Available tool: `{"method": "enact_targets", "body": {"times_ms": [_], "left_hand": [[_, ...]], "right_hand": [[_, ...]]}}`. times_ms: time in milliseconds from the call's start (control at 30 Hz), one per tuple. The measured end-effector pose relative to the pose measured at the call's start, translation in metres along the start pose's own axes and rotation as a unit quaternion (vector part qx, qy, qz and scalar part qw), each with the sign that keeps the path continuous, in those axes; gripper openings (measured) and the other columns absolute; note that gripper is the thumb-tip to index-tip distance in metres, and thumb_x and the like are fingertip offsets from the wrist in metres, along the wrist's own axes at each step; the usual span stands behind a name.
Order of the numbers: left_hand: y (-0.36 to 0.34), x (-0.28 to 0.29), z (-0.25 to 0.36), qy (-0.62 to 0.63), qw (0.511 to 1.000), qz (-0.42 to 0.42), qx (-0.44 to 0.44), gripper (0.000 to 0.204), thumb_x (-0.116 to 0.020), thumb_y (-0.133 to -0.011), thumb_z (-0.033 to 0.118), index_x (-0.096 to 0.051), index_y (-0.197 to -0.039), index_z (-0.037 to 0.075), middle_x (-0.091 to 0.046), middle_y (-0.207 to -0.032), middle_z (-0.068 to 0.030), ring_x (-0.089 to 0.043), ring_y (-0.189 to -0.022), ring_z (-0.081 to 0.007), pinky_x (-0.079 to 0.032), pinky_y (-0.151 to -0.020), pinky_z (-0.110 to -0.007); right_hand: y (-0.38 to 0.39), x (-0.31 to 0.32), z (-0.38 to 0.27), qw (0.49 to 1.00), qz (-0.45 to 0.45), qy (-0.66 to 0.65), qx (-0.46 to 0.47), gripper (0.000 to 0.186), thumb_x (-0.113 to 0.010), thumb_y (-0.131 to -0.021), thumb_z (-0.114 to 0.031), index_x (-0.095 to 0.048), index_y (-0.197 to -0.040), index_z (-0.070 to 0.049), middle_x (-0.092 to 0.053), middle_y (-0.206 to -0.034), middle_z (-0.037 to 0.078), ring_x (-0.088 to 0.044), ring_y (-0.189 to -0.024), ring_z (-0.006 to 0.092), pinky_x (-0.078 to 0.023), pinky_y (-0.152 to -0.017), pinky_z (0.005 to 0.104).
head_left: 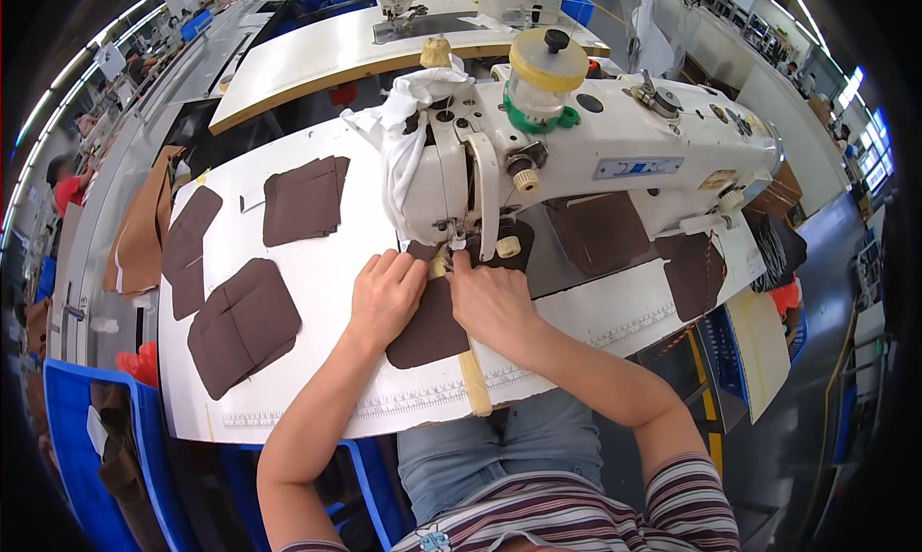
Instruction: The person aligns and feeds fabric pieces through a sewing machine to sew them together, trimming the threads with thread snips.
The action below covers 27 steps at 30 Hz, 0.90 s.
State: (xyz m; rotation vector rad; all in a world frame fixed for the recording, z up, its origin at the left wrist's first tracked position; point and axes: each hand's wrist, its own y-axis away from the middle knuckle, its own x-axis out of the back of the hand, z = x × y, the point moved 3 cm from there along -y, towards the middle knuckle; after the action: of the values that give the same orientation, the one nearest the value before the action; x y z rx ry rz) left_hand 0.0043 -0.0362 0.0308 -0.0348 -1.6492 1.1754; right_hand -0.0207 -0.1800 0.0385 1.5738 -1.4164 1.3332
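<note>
A dark brown fabric piece (430, 333) lies on the white sewing table, its far end under the needle area of a white sewing machine (567, 158). My left hand (387, 294) has its fingers bent together on the left edge of this piece, beside the presser foot (456, 237). Close to the needle, my right hand (490, 300) holds the piece with its index finger pointing forward and the other fingers curled. A small pale yellow bit (439, 264) shows between the two hands. The fingertips partly hide the fabric under them.
Stacked brown pieces (305, 201), more brown pieces (245, 326) and a folded one (192, 249) lie on the left. Other brown pieces (597, 233) rest under the machine arm. A white cloth (408, 134) drapes the machine head. A blue bin (115, 446) stands lower left.
</note>
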Motion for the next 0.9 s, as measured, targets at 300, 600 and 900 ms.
{"method": "enact_targets", "body": {"times_ms": [300,600,900], "left_hand": [[-0.001,0.000,0.000,0.005,1.000,0.005,-0.004,0.022,-0.072,-0.064,-0.001,-0.053,-0.073,0.006,-0.045,-0.066,-0.0053,-0.050,-0.062,-0.0220,-0.043,-0.056,-0.034],[-0.005,-0.001,-0.017,0.127,0.967,-0.067,0.212,0.009,-0.064,-0.083,0.007,-0.065,-0.090,0.002,-0.067,-0.086,-0.0109,-0.059,-0.079,-0.0269,-0.049,-0.070,-0.037],[-0.052,-0.025,-0.050,0.315,0.882,-0.194,0.290,0.023,-0.063,-0.084,0.006,-0.065,-0.106,0.001,-0.066,-0.103,-0.0176,-0.062,-0.099,-0.0287,-0.049,-0.083,-0.035]], "right_hand": [[-0.014,-0.012,0.001,1.000,0.011,0.015,0.008,0.021,-0.051,-0.092,-0.021,-0.055,-0.095,-0.001,-0.064,-0.059,0.016,-0.067,-0.056,0.0322,-0.053,-0.053,0.0434],[0.065,0.067,0.056,0.997,-0.024,0.001,-0.076,0.023,-0.052,-0.093,-0.029,-0.053,-0.097,-0.006,-0.065,-0.064,0.015,-0.066,-0.060,0.0371,-0.051,-0.056,0.0494],[0.148,0.113,0.217,0.912,0.134,0.205,-0.330,0.025,-0.057,-0.093,-0.026,-0.056,-0.100,-0.002,-0.066,-0.079,0.021,-0.066,-0.076,0.0393,-0.050,-0.063,0.0487]]}}
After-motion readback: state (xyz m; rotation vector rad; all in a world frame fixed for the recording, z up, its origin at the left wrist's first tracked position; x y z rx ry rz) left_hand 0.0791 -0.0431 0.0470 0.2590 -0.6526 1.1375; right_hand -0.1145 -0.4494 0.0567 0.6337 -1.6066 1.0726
